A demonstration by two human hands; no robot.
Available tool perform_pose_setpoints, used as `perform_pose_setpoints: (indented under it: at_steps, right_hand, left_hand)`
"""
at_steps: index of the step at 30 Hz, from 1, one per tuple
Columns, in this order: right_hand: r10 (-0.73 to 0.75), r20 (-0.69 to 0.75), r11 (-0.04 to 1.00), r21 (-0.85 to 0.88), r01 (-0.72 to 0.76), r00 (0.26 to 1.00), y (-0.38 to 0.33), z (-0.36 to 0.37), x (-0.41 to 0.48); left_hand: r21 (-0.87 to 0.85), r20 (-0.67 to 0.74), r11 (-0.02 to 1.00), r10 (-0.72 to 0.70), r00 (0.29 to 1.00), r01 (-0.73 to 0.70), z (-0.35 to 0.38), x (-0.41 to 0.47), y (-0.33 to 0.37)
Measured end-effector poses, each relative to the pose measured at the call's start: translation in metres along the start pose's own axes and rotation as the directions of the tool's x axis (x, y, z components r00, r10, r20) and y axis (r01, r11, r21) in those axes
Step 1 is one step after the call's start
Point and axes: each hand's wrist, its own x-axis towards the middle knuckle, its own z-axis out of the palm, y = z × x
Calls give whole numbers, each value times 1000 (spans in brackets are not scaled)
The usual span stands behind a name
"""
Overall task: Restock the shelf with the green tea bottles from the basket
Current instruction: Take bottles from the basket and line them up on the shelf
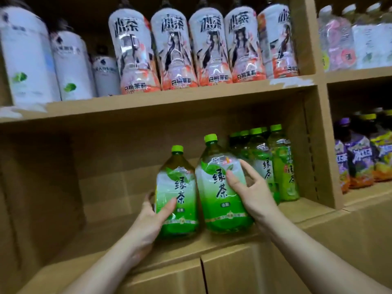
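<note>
Two green tea bottles with green caps stand upright side by side at the front of the middle shelf [307, 211]. My left hand [150, 219] grips the left bottle [176, 187] low on its label. My right hand [252, 192] wraps the right side of the right bottle [216, 187], thumb across the label. Behind them on the right, several more green tea bottles [267, 162] stand in a row against the shelf's side wall. The basket is out of view.
The shelf's left half [89, 240] holds no bottles. The shelf above carries pink-and-white tea bottles [191, 49] and white bottles [27, 60]. Purple and yellow drink bottles [360, 160] fill the neighbouring bay on the right. Closed cabinet doors [201, 276] sit below.
</note>
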Motion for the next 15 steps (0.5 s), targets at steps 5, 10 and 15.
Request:
perform_pose_setpoints:
  at_steps: [5,10,15]
  right_hand:
    - [47,21,999,0,-47,999,31,11,9]
    - [52,69,922,-387,-21,996,34,13,16]
    - [27,3,549,-835,-13,1000,29,29,-5]
  left_hand:
    - [350,-35,936,47,998,-31,-31,3,-9]
    - [614,1,785,104,995,-83,-33,20,-5]
    - [813,-99,561,395,913,-155,-10,10,-2]
